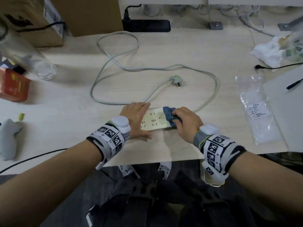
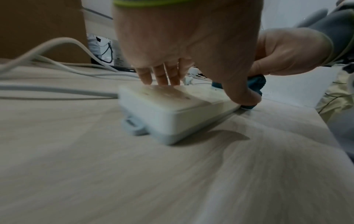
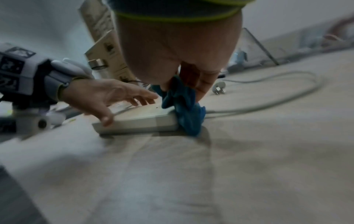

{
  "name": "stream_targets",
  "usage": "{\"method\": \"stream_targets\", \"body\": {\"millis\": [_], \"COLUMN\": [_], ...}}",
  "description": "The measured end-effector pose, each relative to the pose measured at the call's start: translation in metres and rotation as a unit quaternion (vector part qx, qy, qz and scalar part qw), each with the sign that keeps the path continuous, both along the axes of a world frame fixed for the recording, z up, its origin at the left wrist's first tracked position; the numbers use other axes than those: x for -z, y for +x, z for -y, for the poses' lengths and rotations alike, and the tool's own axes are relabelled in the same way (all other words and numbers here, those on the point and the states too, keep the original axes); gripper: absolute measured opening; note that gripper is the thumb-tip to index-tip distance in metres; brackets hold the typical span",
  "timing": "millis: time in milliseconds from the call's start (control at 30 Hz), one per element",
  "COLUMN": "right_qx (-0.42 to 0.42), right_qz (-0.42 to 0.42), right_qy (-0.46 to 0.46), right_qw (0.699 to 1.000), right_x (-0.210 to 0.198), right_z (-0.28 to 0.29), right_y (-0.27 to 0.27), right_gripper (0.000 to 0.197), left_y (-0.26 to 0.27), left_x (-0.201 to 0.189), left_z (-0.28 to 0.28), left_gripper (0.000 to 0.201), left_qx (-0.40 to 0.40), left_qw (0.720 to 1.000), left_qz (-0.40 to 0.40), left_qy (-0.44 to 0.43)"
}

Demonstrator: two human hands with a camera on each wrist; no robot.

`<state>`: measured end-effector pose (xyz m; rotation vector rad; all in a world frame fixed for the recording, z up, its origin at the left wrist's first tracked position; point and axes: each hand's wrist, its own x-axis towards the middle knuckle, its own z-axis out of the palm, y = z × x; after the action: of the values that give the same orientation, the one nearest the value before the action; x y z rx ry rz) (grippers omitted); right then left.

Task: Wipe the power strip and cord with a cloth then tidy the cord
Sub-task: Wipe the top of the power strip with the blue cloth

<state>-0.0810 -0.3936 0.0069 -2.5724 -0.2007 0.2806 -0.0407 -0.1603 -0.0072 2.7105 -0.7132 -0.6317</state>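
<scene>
A cream power strip (image 1: 154,120) lies near the table's front edge. My left hand (image 1: 135,117) presses on its left end: straight fingers (image 2: 161,77) rest on top and the thumb (image 3: 106,119) sits against the near side. My right hand (image 1: 185,122) grips a bunched blue cloth (image 1: 168,114) and holds it against the strip's right end (image 3: 164,121). The cloth (image 3: 184,109) drapes over that end down to the table. The grey cord (image 1: 164,69) runs from the right end in loose loops across the table. Its plug (image 1: 176,79) lies free in the middle.
At the back stand a cardboard box (image 1: 91,13) and a black power strip (image 1: 147,25). A glass bottle (image 1: 32,59) and a red box (image 1: 13,87) sit at the left. A clear plastic bag (image 1: 257,110) lies at the right. The table's front edge (image 1: 147,163) is close behind my wrists.
</scene>
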Motion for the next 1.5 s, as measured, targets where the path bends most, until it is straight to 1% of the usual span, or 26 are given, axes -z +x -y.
{"method": "stream_targets", "body": {"millis": [100, 167, 233, 267, 333, 400, 467, 533, 633, 667, 733, 867, 967, 1033, 1100, 1133, 1200, 1233, 1267, 1300, 1333, 1367, 1400, 1433, 1467, 1500], "right_qx": [-0.09, -0.147, -0.197, -0.213, -0.223, -0.217, -0.214, -0.242, -0.303, -0.316, -0.328, -0.296, -0.278, -0.198, -0.108, -0.081, -0.052, -0.04, -0.022, -0.007, -0.005, -0.025, -0.072, -0.139, -0.208, -0.267], "right_qz": [0.084, 0.106, 0.078, 0.06, 0.035, 0.032, 0.039, 0.039, 0.038, 0.039, 0.042, 0.065, 0.072, 0.037, -0.006, -0.047, -0.137, -0.166, -0.181, -0.169, -0.122, -0.046, 0.025, 0.072, 0.093, 0.087], "right_qy": [0.003, -0.016, -0.046, -0.056, -0.054, -0.039, -0.024, -0.008, 0.018, 0.015, -0.004, -0.04, -0.058, -0.042, 0.003, 0.032, 0.099, 0.122, 0.12, 0.085, 0.031, -0.011, -0.028, -0.034, -0.045, -0.067], "right_qw": [0.992, 0.983, 0.976, 0.974, 0.973, 0.975, 0.976, 0.969, 0.952, 0.948, 0.944, 0.952, 0.956, 0.979, 0.994, 0.995, 0.984, 0.978, 0.976, 0.982, 0.992, 0.999, 0.997, 0.987, 0.973, 0.957], "right_x": [-0.008, -0.006, 0.002, 0.007, 0.015, 0.017, 0.017, 0.019, 0.024, 0.023, 0.02, 0.017, 0.014, 0.006, -0.005, -0.011, -0.016, -0.013, -0.009, -0.004, -0.002, -0.001, -0.002, -0.003, -0.001, 0.003], "right_z": [0.0, -0.005, -0.011, -0.013, -0.014, -0.02, -0.04, -0.072, -0.123, -0.132, -0.125, -0.058, -0.017, -0.01, -0.014, -0.021, -0.036, -0.042, -0.046, -0.048, -0.048, -0.046, -0.045, -0.044, -0.043, -0.042], "right_y": [0.01, 0.016, 0.019, 0.02, 0.022, 0.025, 0.029, 0.032, 0.035, 0.035, 0.035, 0.038, 0.041, 0.043, 0.046, 0.048, 0.054, 0.056, 0.057, 0.057, 0.055, 0.053, 0.049, 0.045, 0.04, 0.035], "right_gripper": [0.027, 0.032, 0.033, 0.034, 0.033, 0.029, 0.021, 0.017, 0.027, 0.029, 0.028, 0.019, 0.014, 0.02, 0.02, 0.018, 0.018, 0.018, 0.019, 0.021, 0.025, 0.028, 0.031, 0.036, 0.04, 0.044], "left_y": [-0.005, -0.008, -0.009, -0.009, -0.009, -0.009, -0.009, -0.011, -0.013, -0.013, -0.012, -0.011, -0.011, -0.01, -0.01, -0.01, -0.01, -0.011, -0.012, -0.012, -0.012, -0.012, -0.011, -0.012, -0.012, -0.012], "left_x": [0.002, 0.004, 0.007, 0.009, 0.014, 0.019, 0.022, 0.025, 0.03, 0.03, 0.032, 0.032, 0.032, 0.032, 0.032, 0.032, 0.031, 0.031, 0.031, 0.031, 0.031, 0.031, 0.031, 0.032, 0.032, 0.032], "left_z": [-0.044, -0.063, -0.072, -0.074, -0.077, -0.081, -0.081, -0.079, -0.077, -0.077, -0.078, -0.081, -0.08, -0.08, -0.081, -0.081, -0.08, -0.08, -0.08, -0.079, -0.079, -0.078, -0.078, -0.079, -0.079, -0.08], "left_gripper": [0.117, 0.103, 0.089, 0.086, 0.084, 0.083, 0.083, 0.081, 0.066, 0.061, 0.064, 0.08, 0.08, 0.079, 0.078, 0.078, 0.078, 0.078, 0.078, 0.078, 0.078, 0.078, 0.079, 0.079, 0.079, 0.079], "left_qx": [-0.033, -0.062, -0.073, -0.074, -0.074, -0.076, -0.081, -0.098, -0.119, -0.12, -0.114, -0.106, -0.106, -0.105, -0.103, -0.102, -0.099, -0.098, -0.1, -0.103, -0.105, -0.106, -0.105, -0.105, -0.104, -0.103], "left_qw": [0.998, 0.997, 0.997, 0.997, 0.997, 0.997, 0.996, 0.993, 0.989, 0.989, 0.99, 0.991, 0.992, 0.992, 0.993, 0.993, 0.993, 0.993, 0.993, 0.992, 0.992, 0.992, 0.991, 0.992, 0.992, 0.992], "left_qz": [0.001, -0.011, -0.016, -0.017, -0.019, -0.012, -0.012, -0.01, 0.002, 0.004, 0.009, 0.01, 0.004, 0.004, 0.004, 0.005, 0.007, 0.008, 0.008, 0.01, 0.012, 0.013, 0.013, 0.012, 0.014, 0.015], "left_qy": [0.045, 0.051, 0.031, 0.018, -0.006, -0.025, -0.041, -0.064, -0.085, -0.087, -0.087, -0.08, -0.073, -0.068, -0.065, -0.063, -0.061, -0.061, -0.063, -0.066, -0.07, -0.074, -0.075, -0.075, -0.074, -0.074]}}
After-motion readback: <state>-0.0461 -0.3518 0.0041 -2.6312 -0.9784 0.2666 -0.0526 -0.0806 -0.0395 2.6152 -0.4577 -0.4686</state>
